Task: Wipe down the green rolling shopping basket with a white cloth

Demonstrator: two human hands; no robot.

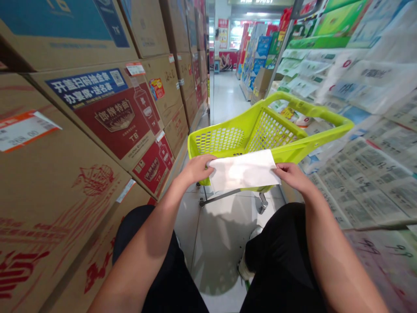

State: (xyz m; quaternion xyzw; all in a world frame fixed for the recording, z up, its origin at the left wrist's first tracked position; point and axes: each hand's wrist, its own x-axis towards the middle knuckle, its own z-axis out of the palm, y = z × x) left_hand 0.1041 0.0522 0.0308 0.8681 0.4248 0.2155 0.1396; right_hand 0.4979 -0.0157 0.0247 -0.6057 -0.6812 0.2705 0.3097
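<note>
A white sheet (244,171), perhaps paper or a folded tissue, is stretched between my two hands in front of me. My left hand (198,168) pinches its left end, thumb on top. At the opposite end, my right hand (290,174) grips the edge between thumb and fingers. Just behind the sheet stands a yellow-green plastic shopping cart (216,134) with perforated walls. The sheet covers part of its near side, and I cannot tell whether the two touch.
Stacked cardboard cartons (114,113) with price tags line the left side. Plastic-wrapped tissue packs (361,174) are piled on the right. A tiled aisle floor (224,95) runs ahead past coloured boxes (262,48). My bent knees flank the floor below.
</note>
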